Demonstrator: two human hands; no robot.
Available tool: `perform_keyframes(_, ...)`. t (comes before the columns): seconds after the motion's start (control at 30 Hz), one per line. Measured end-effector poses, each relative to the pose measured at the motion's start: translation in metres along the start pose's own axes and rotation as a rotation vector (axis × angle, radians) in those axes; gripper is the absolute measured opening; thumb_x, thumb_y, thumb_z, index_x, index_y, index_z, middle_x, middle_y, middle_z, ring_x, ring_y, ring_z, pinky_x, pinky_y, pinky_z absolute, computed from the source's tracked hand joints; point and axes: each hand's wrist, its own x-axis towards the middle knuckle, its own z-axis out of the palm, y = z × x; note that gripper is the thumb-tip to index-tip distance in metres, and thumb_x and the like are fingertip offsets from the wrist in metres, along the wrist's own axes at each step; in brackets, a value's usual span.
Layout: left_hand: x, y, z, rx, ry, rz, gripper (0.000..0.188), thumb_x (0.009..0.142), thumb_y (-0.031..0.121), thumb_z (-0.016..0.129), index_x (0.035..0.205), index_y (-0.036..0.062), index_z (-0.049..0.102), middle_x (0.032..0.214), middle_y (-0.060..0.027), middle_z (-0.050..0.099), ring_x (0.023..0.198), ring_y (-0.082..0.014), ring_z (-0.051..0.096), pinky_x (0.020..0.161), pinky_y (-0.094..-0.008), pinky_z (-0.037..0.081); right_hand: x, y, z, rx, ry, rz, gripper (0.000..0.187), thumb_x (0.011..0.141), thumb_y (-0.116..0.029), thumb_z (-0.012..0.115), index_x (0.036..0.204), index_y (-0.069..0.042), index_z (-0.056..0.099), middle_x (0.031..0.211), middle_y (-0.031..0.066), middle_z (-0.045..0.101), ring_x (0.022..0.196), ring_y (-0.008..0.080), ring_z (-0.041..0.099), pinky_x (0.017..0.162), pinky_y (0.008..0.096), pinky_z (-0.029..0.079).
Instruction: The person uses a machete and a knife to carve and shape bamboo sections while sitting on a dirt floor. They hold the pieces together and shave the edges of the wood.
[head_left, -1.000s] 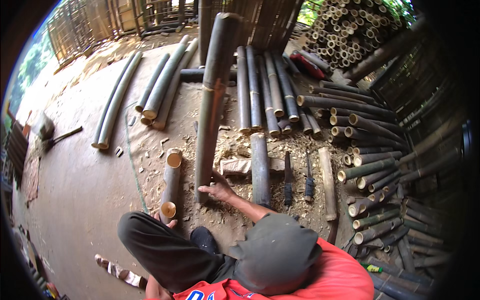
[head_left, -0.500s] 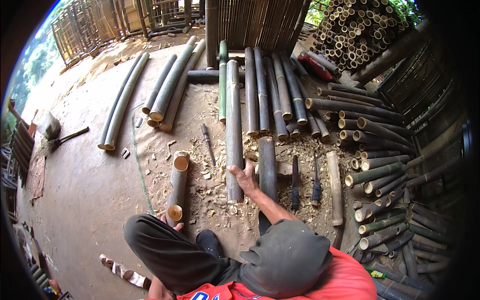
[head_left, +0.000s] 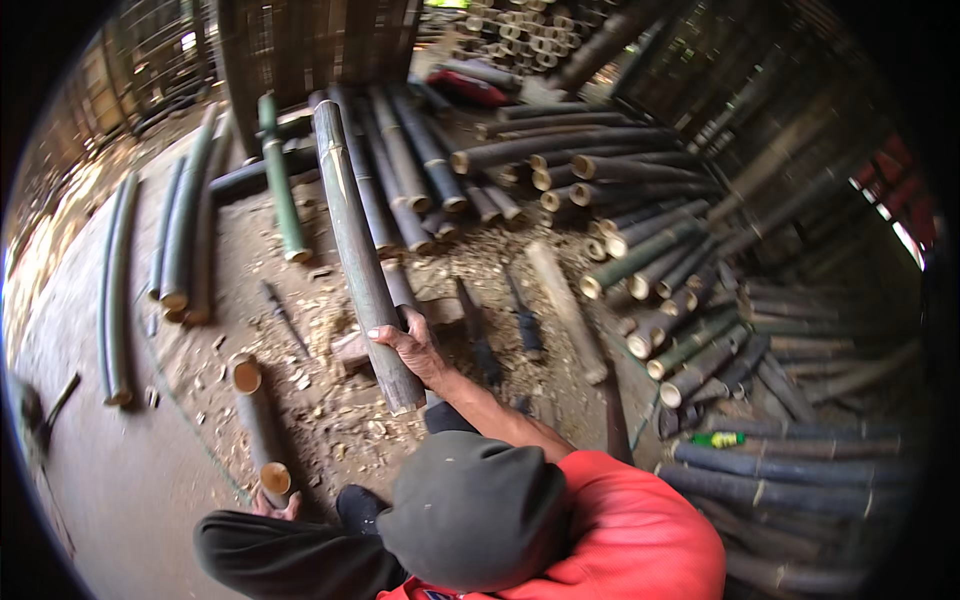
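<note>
My right hand (head_left: pixel 415 350) is closed round the lower part of a long grey-green bamboo pole (head_left: pixel 352 225), thumb across its front. The pole slants, its far end leaning left, and passes in front of other bamboo. Below and to the left, my left hand (head_left: pixel 275 503) grips the near end of a short bamboo tube (head_left: pixel 262 425) with two pale cut openings; part of that hand is hidden behind the tube. Just beyond my right hand, a dark bamboo piece (head_left: pixel 398 285) rests by a wooden block (head_left: pixel 442 312), partly covered by the pole.
Two dark-handled knives (head_left: pixel 524 320) (head_left: pixel 480 335) and a slim tool (head_left: pixel 285 320) lie among wood shavings (head_left: pixel 320 400). A pale bamboo length (head_left: pixel 567 310) lies to the right. Stacked bamboo (head_left: pixel 640 260) fills the right side; more poles (head_left: pixel 187 215) lie at the far left.
The view has swung to the right, so the scene sits further left. The pole in my right hand has tilted, its far end now leaning left. Both hands keep their holds.
</note>
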Motion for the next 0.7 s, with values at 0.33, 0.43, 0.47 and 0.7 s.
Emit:
perform_keyframes(0.33, 0.013, 0.005, -0.009, 0.06, 0.03, -0.087, 0.097, 0.068, 0.044, 0.09, 0.149, 0.0061, 0.052, 0.142, -0.0228, 0.061, 0.132, -0.0402, 0.059, 0.111, -0.0522, 0.046, -0.079, -0.03, -0.173, -0.08, 0.818, 0.083, 0.086, 0.085, -0.046, 0.081, 0.144, 0.006, 0.044, 0.132, 0.0268, 0.059, 0.114, 0.0348, 0.067, 0.097, 0.0478, 0.06)
perform_keyframes(0.43, 0.016, -0.002, -0.008, 0.018, 0.031, -0.066, 0.095, 0.069, 0.042, 0.09, 0.149, 0.006, 0.052, 0.142, -0.0228, 0.061, 0.131, -0.0398, 0.059, 0.11, -0.0518, 0.046, -0.084, -0.021, -0.229, -0.148, 1.14, 0.204, 0.11, 0.085, -0.045, 0.08, 0.16, 0.01, 0.022, 0.156, 0.0357, 0.039, 0.135, 0.0426, 0.054, 0.11, 0.0518, 0.051)
perform_keyframes(0.47, 0.015, -0.007, -0.013, 0.012, 0.042, -0.068, 0.095, 0.069, 0.041, 0.09, 0.149, 0.006, 0.053, 0.142, -0.0228, 0.061, 0.131, -0.0397, 0.06, 0.11, -0.0516, 0.046, -0.083, -0.032, -0.233, -0.136, 1.182, 0.232, 0.116, 0.084, -0.045, 0.081, 0.163, 0.01, 0.017, 0.16, 0.037, 0.033, 0.14, 0.0442, 0.05, 0.114, 0.0515, 0.048)
perform_keyframes(0.7, 0.017, 0.002, 0.0, -0.015, -0.062, -0.126, 0.089, 0.071, 0.038, 0.09, 0.145, 0.0054, 0.054, 0.129, -0.0196, 0.068, 0.115, -0.0351, 0.068, 0.101, -0.0477, 0.052, -0.099, 0.035, -0.391, -0.217, 1.475, 0.042, 0.107, 0.076, -0.045, 0.086, 0.153, 0.012, 0.039, 0.152, 0.0344, 0.045, 0.136, 0.0424, 0.053, 0.114, 0.0457, 0.044)
